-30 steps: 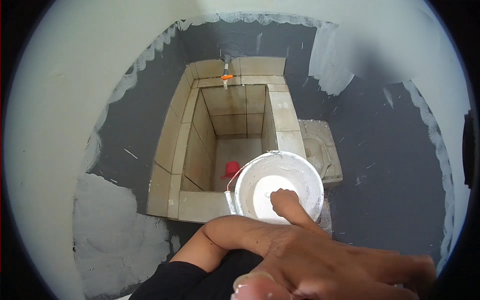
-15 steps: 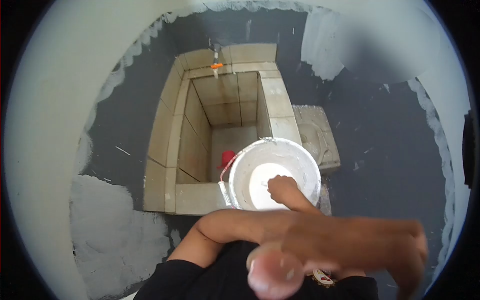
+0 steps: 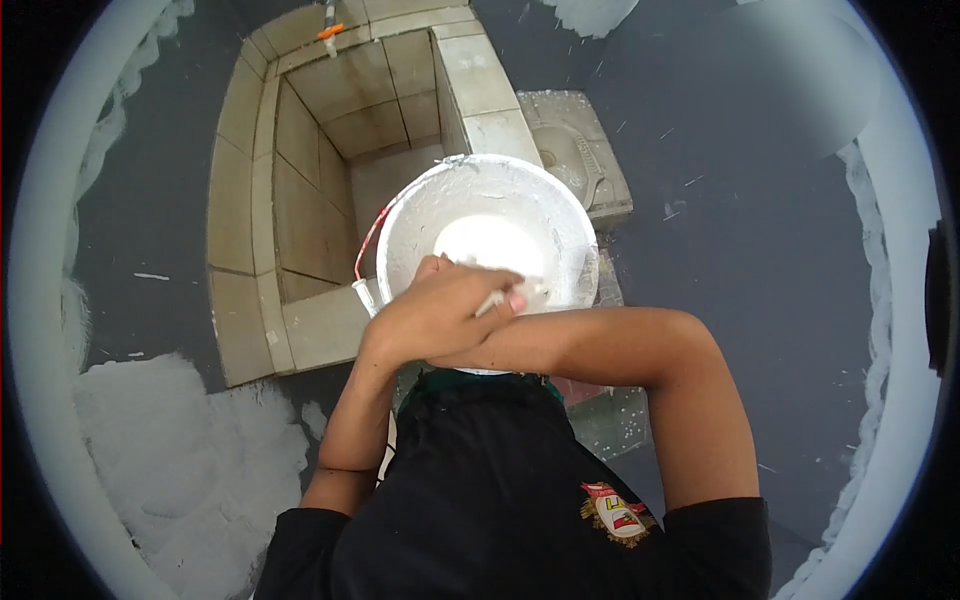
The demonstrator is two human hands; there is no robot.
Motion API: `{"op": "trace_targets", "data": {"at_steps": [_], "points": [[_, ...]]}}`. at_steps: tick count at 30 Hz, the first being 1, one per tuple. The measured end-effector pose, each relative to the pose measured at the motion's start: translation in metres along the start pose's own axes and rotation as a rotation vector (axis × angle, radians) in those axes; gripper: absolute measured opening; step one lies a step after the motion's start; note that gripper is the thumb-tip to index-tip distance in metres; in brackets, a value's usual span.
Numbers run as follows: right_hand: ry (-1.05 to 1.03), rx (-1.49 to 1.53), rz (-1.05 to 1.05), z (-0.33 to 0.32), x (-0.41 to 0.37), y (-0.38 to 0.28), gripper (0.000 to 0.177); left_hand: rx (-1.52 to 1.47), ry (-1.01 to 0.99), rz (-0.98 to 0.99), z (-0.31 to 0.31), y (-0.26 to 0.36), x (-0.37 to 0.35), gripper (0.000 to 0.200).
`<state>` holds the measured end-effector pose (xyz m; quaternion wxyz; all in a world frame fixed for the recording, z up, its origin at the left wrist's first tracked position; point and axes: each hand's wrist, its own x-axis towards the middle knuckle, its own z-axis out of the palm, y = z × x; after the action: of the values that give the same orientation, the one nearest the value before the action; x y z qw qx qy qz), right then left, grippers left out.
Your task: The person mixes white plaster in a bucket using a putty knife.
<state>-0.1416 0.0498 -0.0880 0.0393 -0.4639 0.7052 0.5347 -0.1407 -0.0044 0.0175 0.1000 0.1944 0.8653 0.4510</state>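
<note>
A white bucket (image 3: pixel 420 215) with white paint in it sits in front of my chest, its thin red handle (image 3: pixel 369 240) hanging on the left. My left hand (image 3: pixel 435 310) lies over the bucket's near rim, fingers closed around a thin paint-coated stick (image 3: pixel 497 300). My right forearm crosses in from the right, just beneath the left hand. My right hand (image 3: pixel 462 352) is mostly hidden under the left wrist, so its grip cannot be made out.
Behind the bucket is a beige tiled water basin (image 3: pixel 250 200) with an orange tap (image 3: pixel 327 32) at its far end. A squat toilet pan (image 3: pixel 578 150) lies to its right. The surfaces are dark grey, with a white plastered patch (image 3: pixel 180 450) at lower left.
My right hand dropped from close to the camera down to the bucket's near rim, under the left hand. The bucket now sits nearer and higher in view, and the red scoop is hidden.
</note>
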Motion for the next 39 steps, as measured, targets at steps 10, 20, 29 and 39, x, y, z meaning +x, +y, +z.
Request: {"op": "trace_targets", "data": {"at_steps": [10, 20, 29, 39], "points": [[0.026, -0.173, 0.068, 0.014, 0.014, 0.008, 0.025, -0.103, 0.176, -0.022, 0.020, 0.024, -0.016, 0.038], [-0.016, -0.075, 0.273, 0.019, 0.002, -0.003, 0.027, -0.082, -0.039, -0.077, 0.032, 0.032, -0.015, 0.038], [0.241, 0.801, 0.089, 0.043, -0.018, 0.068, 0.012, -0.117, 0.297, 0.220, 0.001, 0.006, -0.021, 0.023], [0.434, 1.021, -0.052, 0.100, -0.039, 0.083, 0.012, -0.207, 0.772, -0.063, -0.011, -0.051, -0.040, 0.011]]}}
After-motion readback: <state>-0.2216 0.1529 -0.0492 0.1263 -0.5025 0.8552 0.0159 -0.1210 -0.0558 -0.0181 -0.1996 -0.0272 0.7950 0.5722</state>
